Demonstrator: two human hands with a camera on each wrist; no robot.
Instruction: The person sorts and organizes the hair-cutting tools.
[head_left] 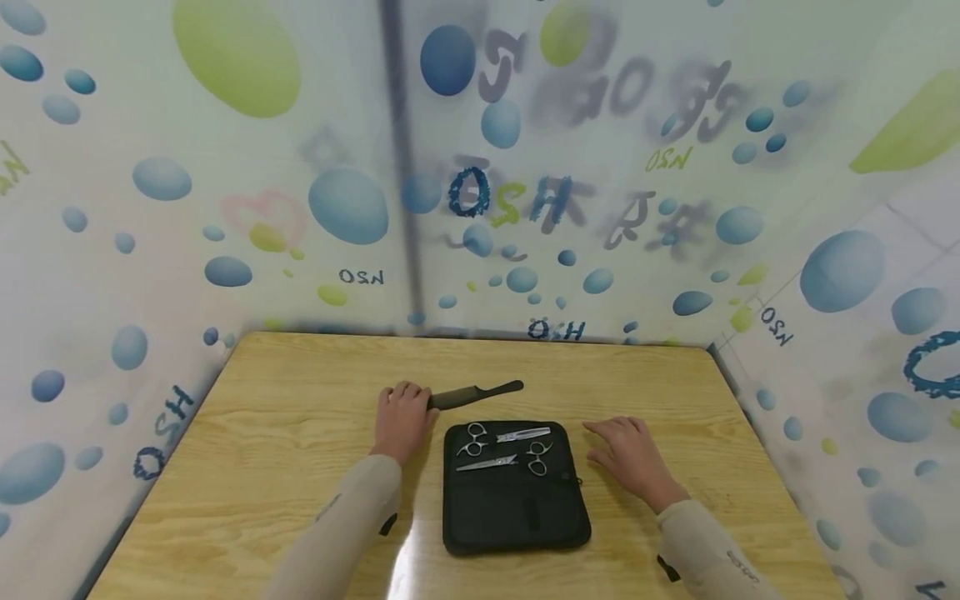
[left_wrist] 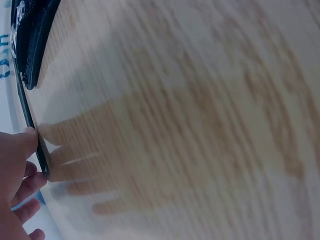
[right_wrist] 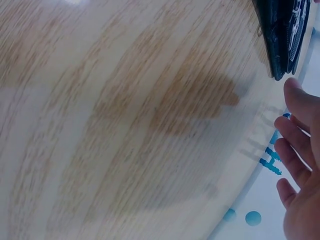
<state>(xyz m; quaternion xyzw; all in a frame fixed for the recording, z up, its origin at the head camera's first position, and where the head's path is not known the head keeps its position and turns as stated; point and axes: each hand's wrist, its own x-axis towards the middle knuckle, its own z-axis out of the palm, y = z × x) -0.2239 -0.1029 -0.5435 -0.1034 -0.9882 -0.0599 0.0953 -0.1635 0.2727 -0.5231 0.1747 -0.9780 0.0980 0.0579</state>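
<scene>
Behind a black case (head_left: 495, 512) lies a dark comb (head_left: 465, 397), its thin handle pointing right. My left hand (head_left: 402, 421) pinches the comb's left end between thumb and fingers; the left wrist view shows the comb (left_wrist: 27, 110) edge-on at the fingertips. On the case rest two pairs of silver scissors, one with a comb-like blade (head_left: 523, 434) at the back and one with plain blades (head_left: 487, 463) in front. To the right of the case, my right hand (head_left: 633, 457) holds nothing, its fingers loosely bent. In the right wrist view that hand (right_wrist: 302, 145) is near the case's corner.
All of this lies on a pale wooden table (head_left: 300, 400). Walls printed with blue and green spots (head_left: 348, 207) and lettering stand along the table's back and both sides.
</scene>
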